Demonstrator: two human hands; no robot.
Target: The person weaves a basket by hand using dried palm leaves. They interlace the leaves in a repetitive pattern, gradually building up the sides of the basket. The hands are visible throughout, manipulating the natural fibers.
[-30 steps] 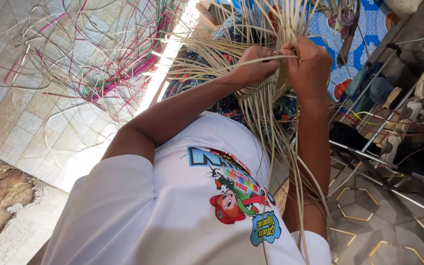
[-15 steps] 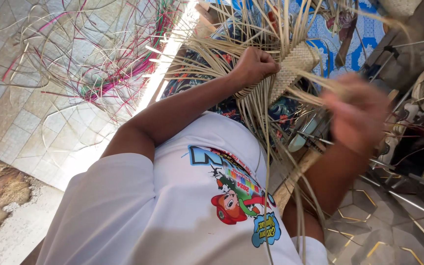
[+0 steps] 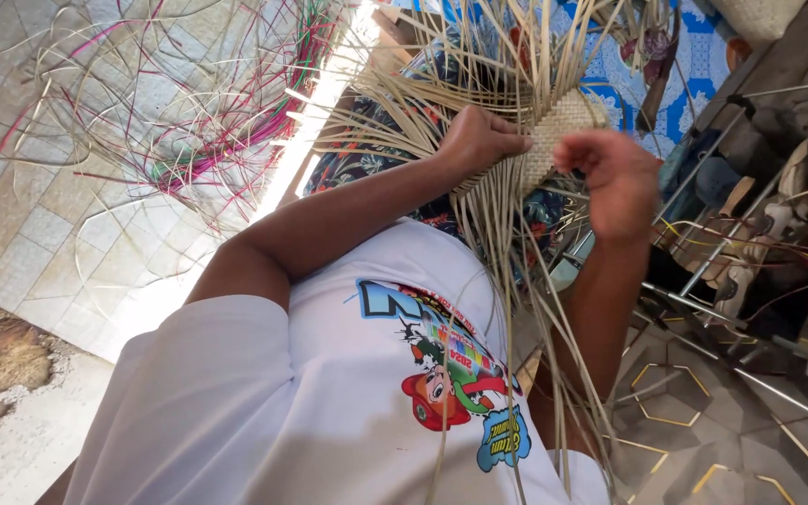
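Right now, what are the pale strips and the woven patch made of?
Pale strips: flat, thin, matte tan, bending freely; probably dried palm leaf or reed. Woven patch: same strips plaited in a checker weave. Left hand grips them; right hand hovers beside.

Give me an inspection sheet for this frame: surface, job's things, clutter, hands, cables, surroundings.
Surface: pale tiled floor on one side, dark floor with gold hexagon lines on the other.
Job's things: woven straw panel, partly finished, with long loose straw strips fanning out from it in all directions.
Clutter: tangle of pink, green and pale strips spread on the tiles.
Hands: left hand closed on the strips at the panel's edge; right hand beside the panel, fingers curled, blurred, grip unclear.
Cables: nothing seen.
Surroundings: blue patterned cloth behind the panel; metal frame legs at the right.
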